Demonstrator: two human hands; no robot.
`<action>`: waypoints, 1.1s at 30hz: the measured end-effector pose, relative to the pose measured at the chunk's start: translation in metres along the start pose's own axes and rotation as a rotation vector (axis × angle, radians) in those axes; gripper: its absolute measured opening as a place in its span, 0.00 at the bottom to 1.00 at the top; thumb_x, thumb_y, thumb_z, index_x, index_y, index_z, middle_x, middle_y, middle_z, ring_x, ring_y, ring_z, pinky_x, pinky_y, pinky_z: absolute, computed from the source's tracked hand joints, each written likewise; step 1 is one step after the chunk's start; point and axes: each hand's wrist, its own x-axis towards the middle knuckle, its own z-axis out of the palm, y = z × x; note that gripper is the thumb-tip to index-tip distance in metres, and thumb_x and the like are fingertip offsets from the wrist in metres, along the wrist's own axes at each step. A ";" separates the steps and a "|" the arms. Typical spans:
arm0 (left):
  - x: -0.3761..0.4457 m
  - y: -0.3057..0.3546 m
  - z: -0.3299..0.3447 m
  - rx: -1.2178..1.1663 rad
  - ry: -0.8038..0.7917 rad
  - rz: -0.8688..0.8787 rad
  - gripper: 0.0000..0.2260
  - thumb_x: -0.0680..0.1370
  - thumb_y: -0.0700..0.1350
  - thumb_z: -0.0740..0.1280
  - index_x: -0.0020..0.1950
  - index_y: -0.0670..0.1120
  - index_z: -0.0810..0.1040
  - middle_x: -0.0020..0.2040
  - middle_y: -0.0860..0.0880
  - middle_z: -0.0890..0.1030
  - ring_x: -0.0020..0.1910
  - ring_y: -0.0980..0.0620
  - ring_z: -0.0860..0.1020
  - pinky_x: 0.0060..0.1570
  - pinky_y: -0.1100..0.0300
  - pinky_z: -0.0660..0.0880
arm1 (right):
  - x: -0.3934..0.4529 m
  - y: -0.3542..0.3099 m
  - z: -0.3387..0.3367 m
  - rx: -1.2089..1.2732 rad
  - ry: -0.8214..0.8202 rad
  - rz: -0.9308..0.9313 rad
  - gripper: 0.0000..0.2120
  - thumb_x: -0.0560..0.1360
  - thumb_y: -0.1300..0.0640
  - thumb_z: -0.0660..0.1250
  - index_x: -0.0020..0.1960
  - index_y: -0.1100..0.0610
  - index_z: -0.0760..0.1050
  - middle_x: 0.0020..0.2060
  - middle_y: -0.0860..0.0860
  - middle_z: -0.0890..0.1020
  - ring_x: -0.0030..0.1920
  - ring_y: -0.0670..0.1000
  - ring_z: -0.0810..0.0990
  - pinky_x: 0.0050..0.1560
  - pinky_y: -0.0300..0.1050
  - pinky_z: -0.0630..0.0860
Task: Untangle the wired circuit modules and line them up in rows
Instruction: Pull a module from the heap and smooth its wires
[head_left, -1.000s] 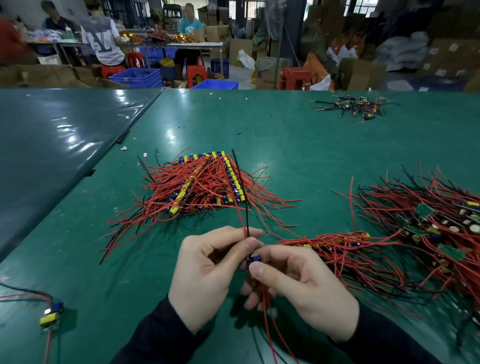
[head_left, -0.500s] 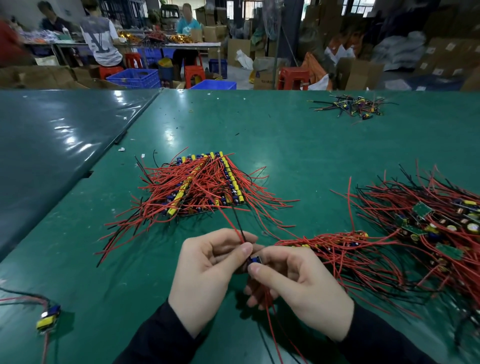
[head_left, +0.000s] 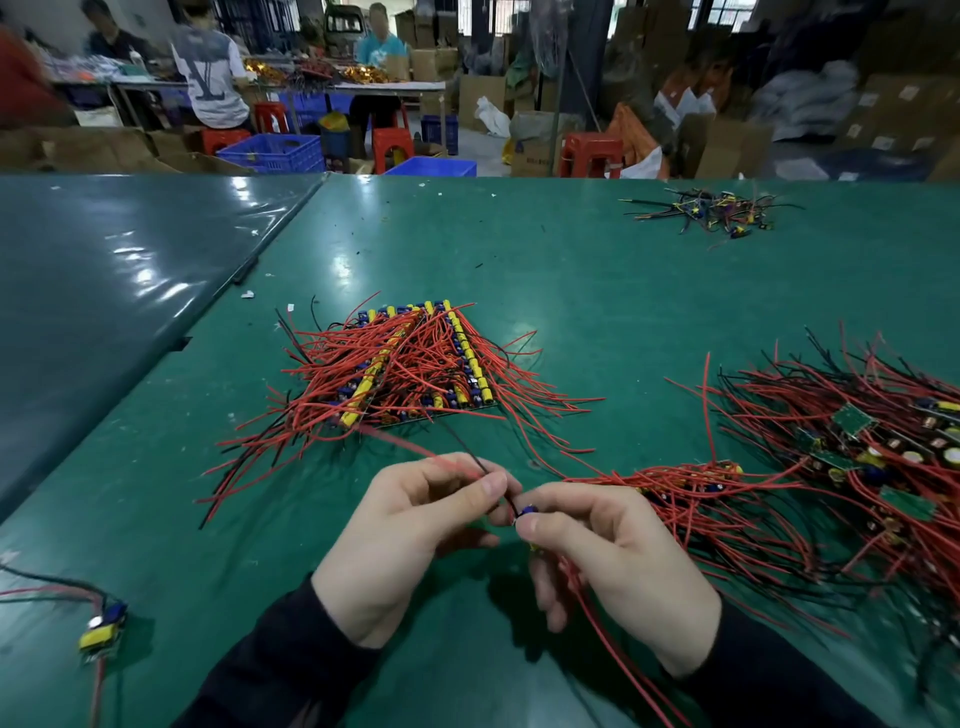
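Note:
My right hand (head_left: 613, 566) pinches a small circuit module (head_left: 529, 511) with a blue part, low over the green table (head_left: 597, 291). My left hand (head_left: 410, 540) pinches that module's black and red wires (head_left: 457, 457), which slant up and to the left. Red wires trail down below my right hand. Beyond my hands lie rows of lined-up modules (head_left: 415, 364) with yellow and blue parts and red wires fanned outward. A tangled heap of modules (head_left: 852, 447) sprawls at the right, and a smaller bunch (head_left: 691, 483) lies just past my right hand.
One loose module (head_left: 104, 629) lies at the near left edge. A small pile of wired parts (head_left: 711, 210) sits at the far right of the table. A darker table (head_left: 104, 291) adjoins on the left. People work at benches beyond, among boxes and stools.
The wires my left hand pinches have swung from upright down toward the left. Both hands stay together at the module, almost in the same spot.

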 end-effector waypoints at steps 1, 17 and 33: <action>-0.001 0.000 0.001 -0.004 -0.011 -0.007 0.08 0.65 0.46 0.70 0.38 0.42 0.82 0.35 0.46 0.80 0.37 0.54 0.78 0.37 0.65 0.76 | 0.000 0.000 0.000 -0.007 -0.001 -0.006 0.08 0.74 0.61 0.67 0.37 0.57 0.79 0.20 0.56 0.75 0.18 0.50 0.71 0.21 0.35 0.69; 0.000 -0.013 0.008 0.186 0.176 0.134 0.07 0.71 0.31 0.69 0.35 0.40 0.82 0.33 0.42 0.82 0.31 0.53 0.79 0.32 0.64 0.77 | -0.003 0.013 -0.002 -0.357 0.143 -0.169 0.06 0.68 0.55 0.68 0.41 0.57 0.80 0.24 0.58 0.77 0.22 0.50 0.74 0.24 0.47 0.72; -0.002 -0.005 0.007 0.316 0.195 0.286 0.02 0.65 0.35 0.75 0.34 0.40 0.84 0.33 0.46 0.84 0.32 0.54 0.80 0.32 0.65 0.75 | -0.001 0.003 -0.005 -0.178 -0.021 0.030 0.10 0.78 0.60 0.63 0.37 0.56 0.74 0.26 0.55 0.80 0.28 0.54 0.80 0.26 0.38 0.71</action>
